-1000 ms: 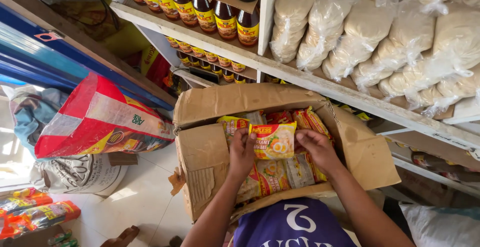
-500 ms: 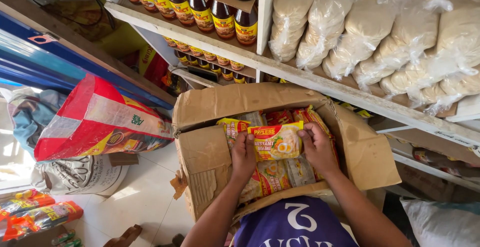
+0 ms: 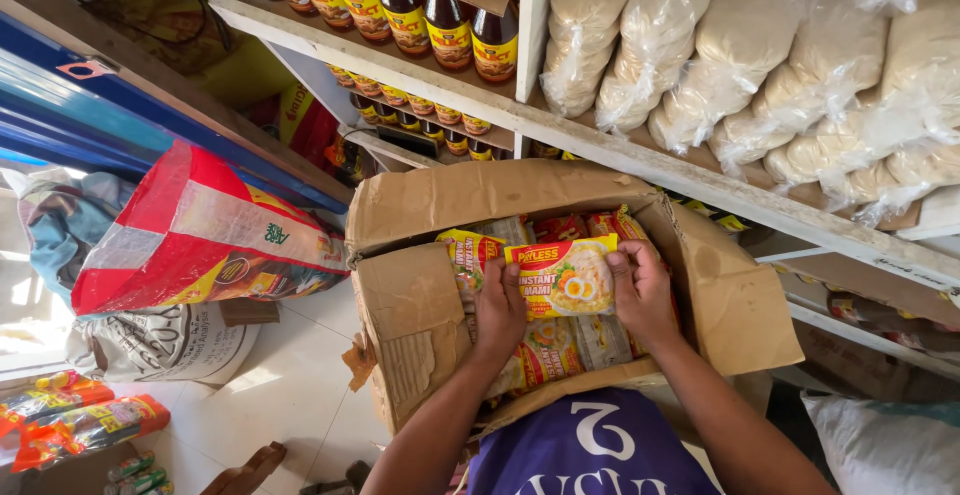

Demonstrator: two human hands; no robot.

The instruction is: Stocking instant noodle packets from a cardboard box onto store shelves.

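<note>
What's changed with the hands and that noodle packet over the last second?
Little: both hands, left hand and right hand, keep hold of the yellow noodle packet by its ends, raising it slightly above the open cardboard box. The packets inside the box and the shelves are unchanged.

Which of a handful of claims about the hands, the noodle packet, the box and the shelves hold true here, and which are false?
1. Both hands grip one yellow noodle packet by its ends. True: the left hand holds its left end, the right hand its right end.
2. The cardboard box is closed. False: its flaps are folded open and more packets show inside.
3. Dark sauce bottles stand on the shelf above the box. True.
4. The clear bags on the shelf hold red liquid. False: their contents are pale, off-white.
5. A red woven sack lies to the left of the box. True.
</note>
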